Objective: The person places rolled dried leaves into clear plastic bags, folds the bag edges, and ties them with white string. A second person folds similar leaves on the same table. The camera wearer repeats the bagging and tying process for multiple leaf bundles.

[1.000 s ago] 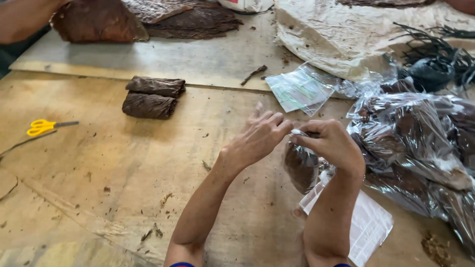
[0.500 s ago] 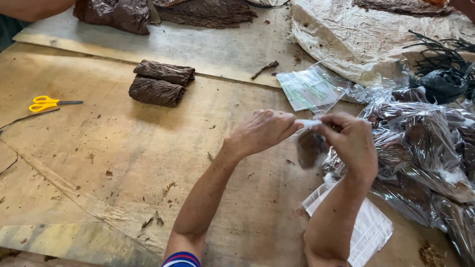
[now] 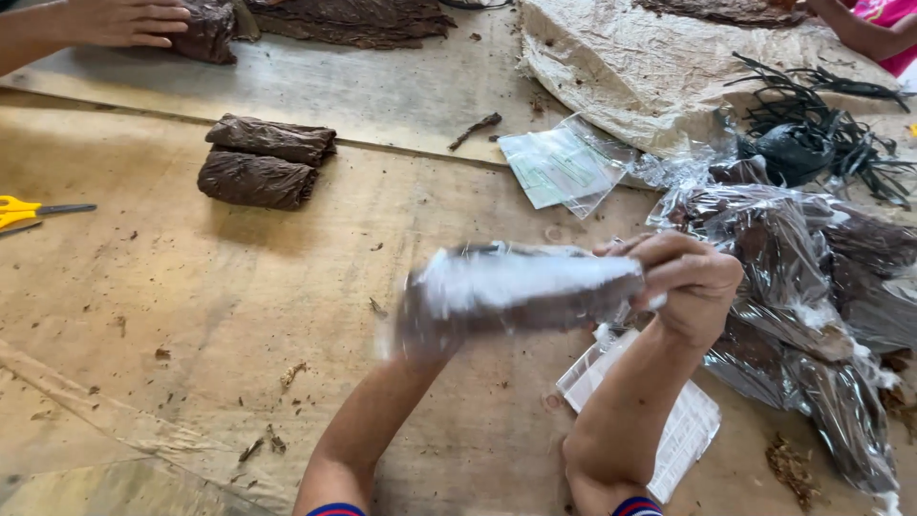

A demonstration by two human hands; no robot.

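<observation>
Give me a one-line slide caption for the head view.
Two hands, right hand gripping one end, hold a blurred clear bag of brown leaf over a wooden table, near two leaf rolls.

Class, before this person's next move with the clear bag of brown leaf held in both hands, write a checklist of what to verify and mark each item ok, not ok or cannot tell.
1. Right hand grips one end of the clear plastic bag of brown leaf: ok.
2. Left hand grips the other end: cannot tell, hidden behind the blurred bag.
3. Bag sealed: cannot tell, motion blur.
4. Bag lifted off the wooden table: ok.
5. Yellow-handled scissors lie away from both hands: ok.
6. Two rolled brown leaf bundles lie apart from the held bag: ok.
</observation>
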